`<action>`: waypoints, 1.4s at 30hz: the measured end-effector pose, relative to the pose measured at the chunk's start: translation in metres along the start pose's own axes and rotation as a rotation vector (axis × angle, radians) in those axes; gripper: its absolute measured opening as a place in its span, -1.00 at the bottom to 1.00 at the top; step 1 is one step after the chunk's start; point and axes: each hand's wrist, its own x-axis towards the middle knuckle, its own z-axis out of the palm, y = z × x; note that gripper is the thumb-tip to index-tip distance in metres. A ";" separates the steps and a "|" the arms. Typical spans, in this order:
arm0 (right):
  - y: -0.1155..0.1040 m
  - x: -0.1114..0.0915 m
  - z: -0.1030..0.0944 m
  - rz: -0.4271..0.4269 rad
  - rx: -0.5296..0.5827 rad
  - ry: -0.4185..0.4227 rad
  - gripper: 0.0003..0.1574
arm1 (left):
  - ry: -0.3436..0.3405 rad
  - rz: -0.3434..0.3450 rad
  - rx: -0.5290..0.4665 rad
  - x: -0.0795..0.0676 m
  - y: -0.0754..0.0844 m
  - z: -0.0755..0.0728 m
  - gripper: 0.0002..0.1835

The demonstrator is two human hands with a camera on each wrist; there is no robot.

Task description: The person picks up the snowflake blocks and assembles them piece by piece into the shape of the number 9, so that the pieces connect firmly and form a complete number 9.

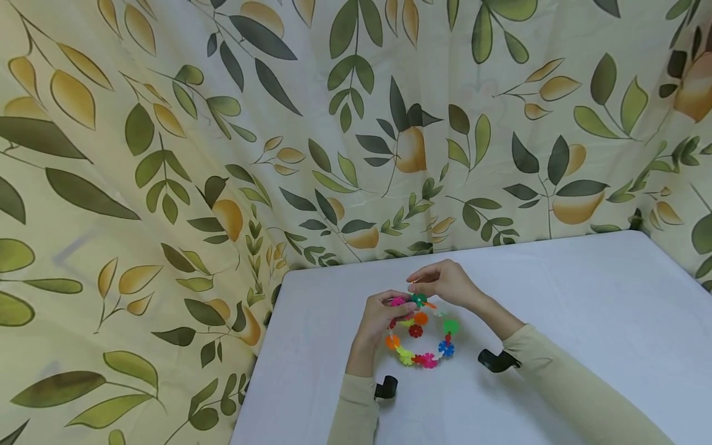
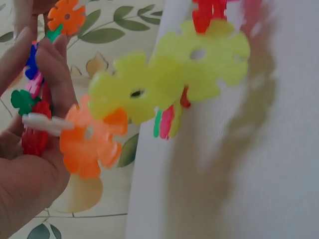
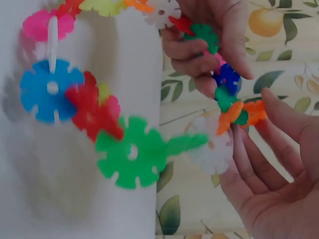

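A loop of slotted plastic snowflake discs (image 1: 428, 360) in many colours hangs over the white table. My left hand (image 1: 378, 318) grips its upper left part, and in the right wrist view the left fingers (image 3: 192, 52) curl round it near a green disc (image 3: 203, 39) and a dark blue disc (image 3: 227, 75). My right hand (image 1: 447, 284) is at the loop's far side, thumb and fingers pinching an orange disc (image 3: 255, 113). A white disc (image 3: 212, 144) and a large green disc (image 3: 132, 152) hang beside it. Two joined yellow discs (image 2: 202, 57) show in the left wrist view.
The white table (image 1: 584, 309) lies beneath both hands. Behind it and to its left hangs a leaf-patterned curtain (image 1: 356, 154). A black wrist device (image 1: 497, 360) sits at the right cuff, another black device (image 1: 386, 387) at the left cuff.
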 end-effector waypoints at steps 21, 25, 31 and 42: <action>0.005 -0.001 0.012 0.045 0.106 0.029 -0.68 | 0.112 0.019 -0.080 0.001 0.004 -0.003 -0.87; 0.007 -0.002 0.013 0.040 0.132 0.021 -0.67 | 0.092 0.015 -0.055 0.001 0.004 -0.005 -0.86; 0.016 0.000 0.014 0.082 0.206 0.029 -0.51 | 0.033 -0.002 0.032 0.000 0.004 -0.013 -0.82; 0.064 0.009 0.022 0.120 -0.217 -0.085 -0.76 | -0.070 0.016 0.144 -0.003 0.007 -0.026 -0.72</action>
